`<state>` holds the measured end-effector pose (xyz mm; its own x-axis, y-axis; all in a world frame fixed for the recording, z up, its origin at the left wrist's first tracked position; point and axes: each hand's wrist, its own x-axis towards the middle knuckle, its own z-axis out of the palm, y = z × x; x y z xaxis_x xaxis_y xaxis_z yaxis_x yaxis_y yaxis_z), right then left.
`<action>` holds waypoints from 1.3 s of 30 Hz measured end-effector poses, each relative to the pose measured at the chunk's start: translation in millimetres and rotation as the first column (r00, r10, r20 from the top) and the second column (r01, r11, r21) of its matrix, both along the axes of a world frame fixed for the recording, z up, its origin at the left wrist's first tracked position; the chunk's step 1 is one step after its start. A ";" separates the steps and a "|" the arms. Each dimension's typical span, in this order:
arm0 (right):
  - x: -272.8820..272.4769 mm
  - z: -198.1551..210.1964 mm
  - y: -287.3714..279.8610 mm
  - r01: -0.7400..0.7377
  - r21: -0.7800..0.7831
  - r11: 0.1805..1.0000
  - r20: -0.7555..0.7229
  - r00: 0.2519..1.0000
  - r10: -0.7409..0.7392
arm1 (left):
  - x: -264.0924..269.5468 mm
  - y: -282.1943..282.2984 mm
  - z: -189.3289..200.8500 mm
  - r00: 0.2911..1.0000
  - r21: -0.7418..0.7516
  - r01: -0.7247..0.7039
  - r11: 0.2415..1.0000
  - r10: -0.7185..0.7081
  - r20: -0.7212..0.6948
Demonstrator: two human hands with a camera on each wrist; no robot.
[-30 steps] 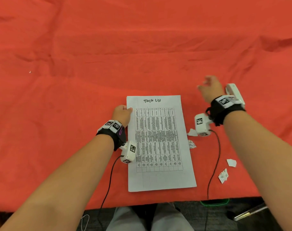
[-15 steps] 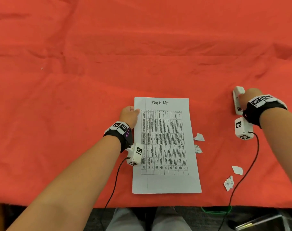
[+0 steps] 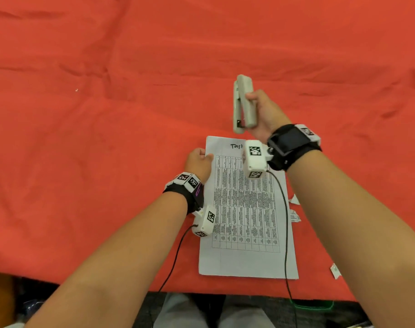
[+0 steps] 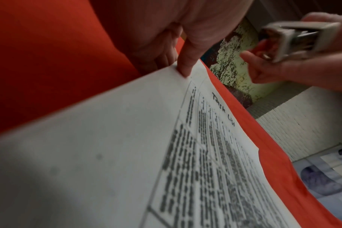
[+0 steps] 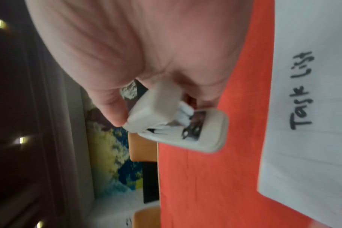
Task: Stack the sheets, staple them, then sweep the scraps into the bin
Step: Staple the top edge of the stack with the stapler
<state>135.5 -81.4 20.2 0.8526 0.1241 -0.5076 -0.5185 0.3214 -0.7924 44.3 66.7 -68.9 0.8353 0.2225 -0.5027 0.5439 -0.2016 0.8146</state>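
Just beyond the far edge of the sheets (image 3: 246,209), the right hand (image 3: 264,114) grips the stapler (image 3: 243,102) in the air, fingers curled round it. At the sheets' far left corner the left hand (image 3: 198,162) pinches the paper. Scraps (image 3: 294,215) lie beside the sheets' right edge on the red cloth (image 3: 107,138).
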 end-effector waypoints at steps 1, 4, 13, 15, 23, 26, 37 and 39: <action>-2.3 -2.0 10.6 -0.023 -0.017 1.000 -0.004 1.000 0.023 | -0.4 -0.5 0.7 1.000 -0.012 -0.012 1.000 0.012 0.007; -8.0 -8.3 35.5 0.005 -0.006 1.000 -0.047 0.999 -0.005 | -1.1 -1.1 -1.1 0.999 -0.023 -0.023 0.999 0.024 0.031; 6.8 -23.6 53.8 0.299 -0.366 0.881 0.110 0.954 -0.279 | -3.0 -0.4 -9.2 0.996 -0.062 -0.039 0.997 0.044 0.083; 9.8 -23.3 53.7 0.335 -0.361 0.870 0.172 0.941 -0.291 | -2.5 -0.2 -10.8 0.995 -0.059 -0.040 0.997 0.045 0.084; -4.0 -38.1 67.1 0.166 -0.491 0.855 0.342 0.940 0.013 | -3.5 2.5 -12.6 0.994 -0.044 -0.017 0.999 0.022 0.110; -0.3 -36.2 63.6 0.188 -0.489 0.852 0.335 0.942 -0.016 | -3.5 3.5 -14.0 0.994 -0.025 -0.019 1.000 0.021 0.110; 5.9 -40.4 71.7 0.131 -0.584 0.801 0.307 0.949 0.069 | -2.6 2.7 -15.8 0.990 -0.033 -0.003 0.999 0.007 0.140; 8.5 -39.3 74.3 0.121 -0.598 0.792 0.320 0.942 0.098 | -3.0 2.6 -17.8 0.990 -0.037 -0.006 0.999 0.012 0.144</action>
